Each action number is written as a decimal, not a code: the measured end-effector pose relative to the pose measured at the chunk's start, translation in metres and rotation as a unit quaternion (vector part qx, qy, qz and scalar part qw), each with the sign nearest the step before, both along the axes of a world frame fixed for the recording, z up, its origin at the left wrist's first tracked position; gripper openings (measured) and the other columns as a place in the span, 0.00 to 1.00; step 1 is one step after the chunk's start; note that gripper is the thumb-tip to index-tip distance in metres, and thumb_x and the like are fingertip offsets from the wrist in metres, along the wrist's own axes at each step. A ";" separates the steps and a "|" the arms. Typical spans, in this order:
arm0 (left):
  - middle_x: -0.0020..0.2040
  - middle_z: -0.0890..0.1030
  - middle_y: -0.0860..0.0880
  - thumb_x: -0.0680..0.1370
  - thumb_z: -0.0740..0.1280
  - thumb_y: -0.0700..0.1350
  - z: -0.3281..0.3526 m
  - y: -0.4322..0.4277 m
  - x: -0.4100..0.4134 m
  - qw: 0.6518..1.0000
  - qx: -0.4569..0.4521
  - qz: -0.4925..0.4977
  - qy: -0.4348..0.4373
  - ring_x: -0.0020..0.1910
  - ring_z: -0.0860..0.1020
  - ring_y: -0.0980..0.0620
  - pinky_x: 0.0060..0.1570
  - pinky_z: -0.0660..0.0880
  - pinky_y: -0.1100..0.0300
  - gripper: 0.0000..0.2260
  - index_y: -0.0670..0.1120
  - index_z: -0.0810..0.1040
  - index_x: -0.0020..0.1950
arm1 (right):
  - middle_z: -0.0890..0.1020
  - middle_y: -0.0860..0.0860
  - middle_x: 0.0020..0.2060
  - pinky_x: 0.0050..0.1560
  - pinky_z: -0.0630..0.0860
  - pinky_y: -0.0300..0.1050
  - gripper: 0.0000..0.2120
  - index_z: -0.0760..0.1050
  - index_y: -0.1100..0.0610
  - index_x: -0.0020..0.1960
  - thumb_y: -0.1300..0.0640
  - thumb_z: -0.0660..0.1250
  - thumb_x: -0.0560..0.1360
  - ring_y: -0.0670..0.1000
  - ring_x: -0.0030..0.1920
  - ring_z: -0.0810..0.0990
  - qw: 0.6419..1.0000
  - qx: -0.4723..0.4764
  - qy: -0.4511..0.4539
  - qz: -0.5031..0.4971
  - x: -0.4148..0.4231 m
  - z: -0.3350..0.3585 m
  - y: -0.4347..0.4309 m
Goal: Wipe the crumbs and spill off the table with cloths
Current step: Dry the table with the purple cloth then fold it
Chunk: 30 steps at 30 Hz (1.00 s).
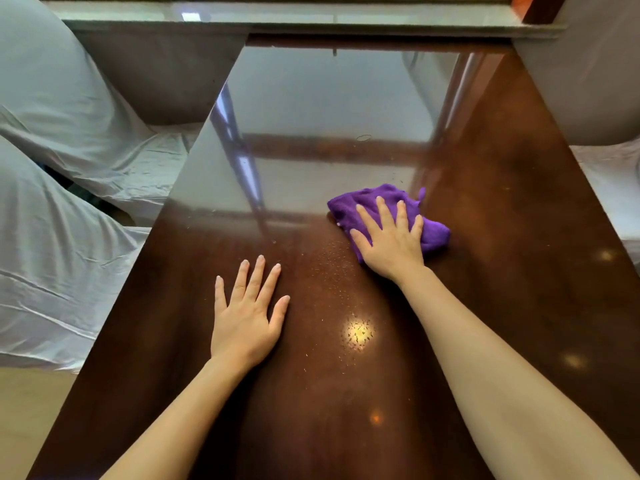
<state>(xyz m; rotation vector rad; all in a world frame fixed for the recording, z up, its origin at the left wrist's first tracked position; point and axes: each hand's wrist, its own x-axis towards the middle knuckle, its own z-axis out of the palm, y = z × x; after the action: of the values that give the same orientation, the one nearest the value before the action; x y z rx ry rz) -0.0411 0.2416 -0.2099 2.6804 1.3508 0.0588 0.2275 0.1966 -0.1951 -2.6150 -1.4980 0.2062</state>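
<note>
Purple cloth (408,216), bunched, is being pressed flat onto the glossy brown table (512,209) by the right hand (389,237), fingers spread across it. The left hand (247,315) is being rested open and empty, palm down, on the wood. Crumbs (341,289) are lying scattered between the hands; even pressure and overlapping strokes toward one gathering spot are being called for.

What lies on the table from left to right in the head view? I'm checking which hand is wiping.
left hand flat on the table → crumbs → right hand pressing the purple cloth
</note>
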 end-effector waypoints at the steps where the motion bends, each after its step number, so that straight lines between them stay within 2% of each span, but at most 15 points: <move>1: 0.75 0.42 0.57 0.75 0.38 0.63 0.000 0.000 0.000 1.000 0.001 0.000 -0.003 0.74 0.38 0.55 0.74 0.38 0.43 0.26 0.60 0.40 0.73 | 0.47 0.51 0.77 0.70 0.38 0.68 0.27 0.47 0.41 0.74 0.35 0.42 0.77 0.62 0.75 0.41 1.000 0.002 0.007 0.012 -0.008 0.000 0.007; 9: 0.76 0.46 0.55 0.75 0.40 0.63 -0.003 0.001 0.000 1.000 0.010 -0.003 -0.015 0.75 0.42 0.55 0.73 0.40 0.44 0.27 0.59 0.47 0.74 | 0.49 0.50 0.77 0.70 0.37 0.66 0.24 0.49 0.41 0.74 0.39 0.44 0.79 0.61 0.75 0.42 0.997 0.015 0.003 0.075 -0.059 -0.003 0.018; 14: 0.77 0.48 0.54 0.77 0.44 0.62 -0.004 0.002 -0.001 1.000 0.012 -0.004 -0.005 0.76 0.43 0.54 0.74 0.41 0.43 0.25 0.59 0.46 0.74 | 0.51 0.50 0.77 0.72 0.41 0.64 0.24 0.51 0.41 0.74 0.39 0.46 0.78 0.59 0.76 0.45 0.997 0.024 -0.007 0.069 -0.056 -0.001 0.000; 18: 0.78 0.46 0.53 0.77 0.43 0.62 -0.004 0.004 -0.001 1.000 -0.004 -0.005 0.002 0.76 0.42 0.54 0.73 0.39 0.44 0.26 0.58 0.45 0.74 | 0.52 0.49 0.77 0.73 0.42 0.63 0.24 0.51 0.40 0.73 0.38 0.46 0.78 0.58 0.76 0.47 0.997 0.027 -0.001 0.067 -0.052 -0.002 -0.028; 23: 0.77 0.44 0.53 0.77 0.41 0.62 -0.002 -0.006 -0.013 1.000 -0.023 -0.006 -0.003 0.75 0.40 0.55 0.74 0.38 0.48 0.27 0.56 0.44 0.74 | 0.53 0.50 0.77 0.73 0.44 0.63 0.24 0.53 0.42 0.73 0.39 0.47 0.78 0.58 0.76 0.48 0.999 0.034 -0.001 0.024 -0.048 0.000 -0.069; 30: 0.77 0.45 0.51 0.78 0.45 0.60 0.001 -0.045 -0.050 1.000 -0.019 -0.006 -0.015 0.74 0.39 0.56 0.74 0.39 0.50 0.26 0.54 0.45 0.75 | 0.52 0.50 0.77 0.74 0.44 0.61 0.25 0.52 0.42 0.74 0.39 0.47 0.79 0.56 0.76 0.47 0.999 0.013 -0.002 -0.046 -0.052 0.003 -0.132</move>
<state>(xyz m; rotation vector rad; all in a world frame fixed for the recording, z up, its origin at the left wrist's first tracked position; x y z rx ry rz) -0.0909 0.1963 -0.2085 2.6452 1.3131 0.0705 0.1757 0.0641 -0.1924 -2.6564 -1.3689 0.1716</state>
